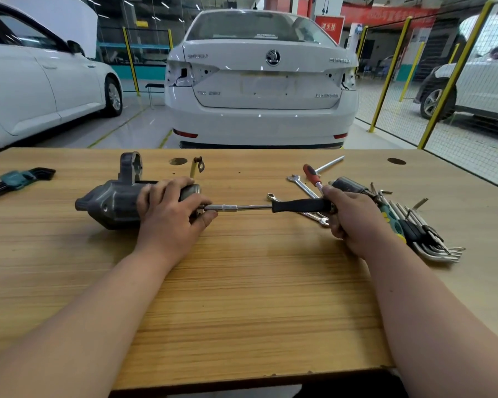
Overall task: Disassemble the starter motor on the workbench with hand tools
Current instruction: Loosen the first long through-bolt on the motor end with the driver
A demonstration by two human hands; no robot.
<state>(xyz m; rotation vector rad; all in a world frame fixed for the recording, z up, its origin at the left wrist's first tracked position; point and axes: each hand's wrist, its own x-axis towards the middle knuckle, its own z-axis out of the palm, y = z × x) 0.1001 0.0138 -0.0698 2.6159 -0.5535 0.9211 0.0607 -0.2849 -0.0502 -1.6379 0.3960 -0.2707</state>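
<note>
The grey starter motor (110,203) lies on its side on the wooden workbench (242,297), left of centre. My left hand (171,215) grips its right end, fingers curled over the housing. My right hand (348,218) holds the black handle of a socket driver (298,206). The driver's steel shaft runs level to the left, and its tip meets the motor's end under my left thumb. The fastener itself is hidden by my left hand.
Combination wrenches (305,189), a red-handled T-driver (314,173), a dark cylindrical part (348,185) and a hex key set (426,234) lie at the right. Another hex key set (18,179) lies far left. A yellow lead with a ring terminal (197,166) sits behind the motor. A white car (262,81) stands beyond the bench.
</note>
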